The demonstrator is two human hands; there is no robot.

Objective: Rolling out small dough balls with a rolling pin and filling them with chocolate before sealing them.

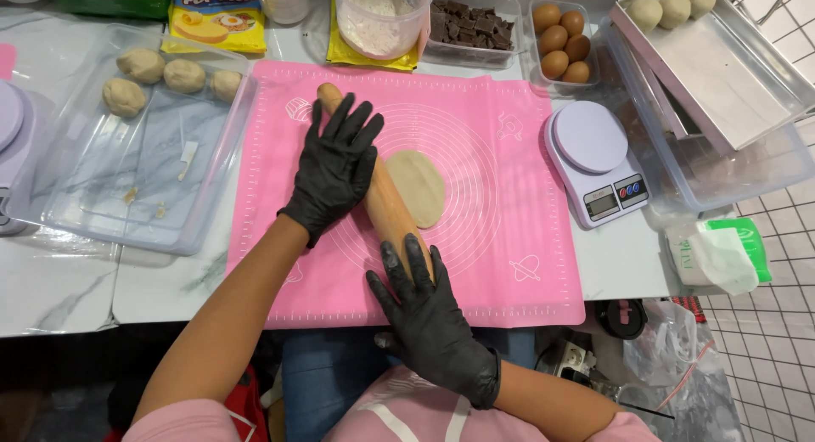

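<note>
Nearest, the right hand (422, 304) lies flat, fingers spread, on the near end of the wooden rolling pin (384, 196). The pin's long axis runs diagonally across the pink mat (509, 264) on the desk (628, 259), from near right to far left. Farther along it, the left hand (335, 166) presses open-palmed on the far half. The flattened dough oval (418, 187) lies just right of the pin, touching it, between both hands.
</note>
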